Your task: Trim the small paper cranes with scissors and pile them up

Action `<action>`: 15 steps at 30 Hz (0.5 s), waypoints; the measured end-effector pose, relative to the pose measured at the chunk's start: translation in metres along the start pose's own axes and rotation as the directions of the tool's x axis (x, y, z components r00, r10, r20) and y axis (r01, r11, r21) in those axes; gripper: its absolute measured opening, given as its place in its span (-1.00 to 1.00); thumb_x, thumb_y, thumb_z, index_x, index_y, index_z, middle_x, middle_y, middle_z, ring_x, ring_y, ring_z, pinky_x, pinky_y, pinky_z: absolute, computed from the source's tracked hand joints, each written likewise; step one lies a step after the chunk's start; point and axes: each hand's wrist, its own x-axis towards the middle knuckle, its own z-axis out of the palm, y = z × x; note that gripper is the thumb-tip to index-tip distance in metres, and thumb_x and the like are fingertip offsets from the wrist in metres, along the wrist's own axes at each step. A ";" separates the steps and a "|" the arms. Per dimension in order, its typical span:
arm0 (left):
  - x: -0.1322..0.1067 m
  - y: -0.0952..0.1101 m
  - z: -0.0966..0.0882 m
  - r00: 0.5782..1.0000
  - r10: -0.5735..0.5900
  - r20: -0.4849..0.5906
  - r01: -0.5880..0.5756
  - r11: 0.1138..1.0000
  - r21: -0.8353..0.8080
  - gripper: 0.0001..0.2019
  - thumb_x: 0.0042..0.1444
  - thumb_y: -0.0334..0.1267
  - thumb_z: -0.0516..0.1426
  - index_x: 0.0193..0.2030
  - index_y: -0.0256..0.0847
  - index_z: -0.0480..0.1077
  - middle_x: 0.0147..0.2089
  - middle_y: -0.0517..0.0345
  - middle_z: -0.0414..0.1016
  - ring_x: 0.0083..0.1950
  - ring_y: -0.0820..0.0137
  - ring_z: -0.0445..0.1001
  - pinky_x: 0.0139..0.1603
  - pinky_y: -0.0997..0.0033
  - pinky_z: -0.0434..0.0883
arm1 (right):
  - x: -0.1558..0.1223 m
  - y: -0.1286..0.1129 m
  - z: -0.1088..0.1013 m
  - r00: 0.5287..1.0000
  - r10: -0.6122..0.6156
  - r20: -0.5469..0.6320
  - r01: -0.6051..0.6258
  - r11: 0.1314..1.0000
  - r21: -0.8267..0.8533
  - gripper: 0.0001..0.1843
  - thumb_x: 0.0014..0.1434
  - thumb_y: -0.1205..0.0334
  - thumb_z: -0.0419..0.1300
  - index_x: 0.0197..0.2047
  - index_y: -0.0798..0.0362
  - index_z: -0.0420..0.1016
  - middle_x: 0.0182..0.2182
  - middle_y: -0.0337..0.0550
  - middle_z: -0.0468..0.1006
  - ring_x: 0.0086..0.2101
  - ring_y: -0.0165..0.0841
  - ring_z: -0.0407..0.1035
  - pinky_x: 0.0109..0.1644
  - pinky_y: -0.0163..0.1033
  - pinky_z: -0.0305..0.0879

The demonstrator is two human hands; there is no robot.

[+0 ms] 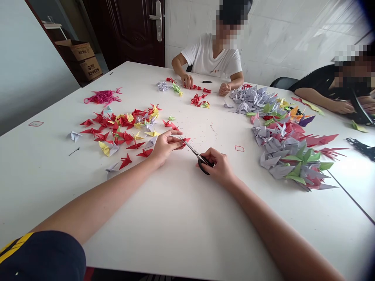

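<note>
My right hand (220, 165) grips the black handles of a pair of scissors (197, 153), whose blades point up-left toward my left hand. My left hand (165, 144) pinches a small red paper crane (184, 140) at its fingertips, right at the scissor blades. Both hands rest over the white table (181, 218) near its middle. Just left of my left hand lies a spread of red, yellow and grey paper cranes (123, 130).
A big heap of grey, red and green cranes (288, 150) lies to the right. A pink string bundle (103, 96) sits far left. One person in white sits opposite with small cranes (199, 99); another in black sits at the right. Cardboard boxes (83, 58) stand by the door.
</note>
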 end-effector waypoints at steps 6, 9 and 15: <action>0.000 0.001 0.000 1.000 0.004 -0.007 -0.004 1.000 -0.006 -0.48 -0.21 -0.20 0.43 -0.08 -0.28 0.44 -0.33 0.09 0.59 -0.28 0.34 0.59 -0.04 0.14 0.53 | 0.000 0.000 0.000 1.000 0.015 0.013 -0.015 1.000 0.006 -0.85 -0.01 0.26 0.22 -0.32 -0.04 0.34 -0.49 -0.27 0.57 -0.49 -0.38 0.30 -0.37 -0.27 0.22; 0.000 0.001 0.000 1.000 0.004 -0.008 -0.004 1.000 -0.004 -0.48 -0.21 -0.21 0.43 -0.08 -0.27 0.44 -0.34 0.09 0.59 -0.29 0.35 0.58 -0.05 0.16 0.54 | 0.000 0.000 0.001 1.000 -0.003 -0.011 0.003 1.000 -0.008 -0.84 -0.01 0.23 0.24 -0.33 -0.04 0.34 -0.50 -0.27 0.55 -0.51 -0.39 0.27 -0.38 -0.27 0.20; -0.001 0.002 0.001 1.000 0.004 0.009 -0.004 1.000 0.025 -0.47 -0.20 -0.20 0.43 -0.06 -0.28 0.43 -0.33 0.07 0.60 -0.26 0.33 0.59 -0.06 0.17 0.55 | 0.000 -0.002 0.002 1.000 -0.003 -0.017 0.003 1.000 -0.017 -0.79 -0.02 0.16 0.28 -0.34 -0.04 0.32 -0.51 -0.28 0.51 -0.52 -0.41 0.18 -0.41 -0.27 0.15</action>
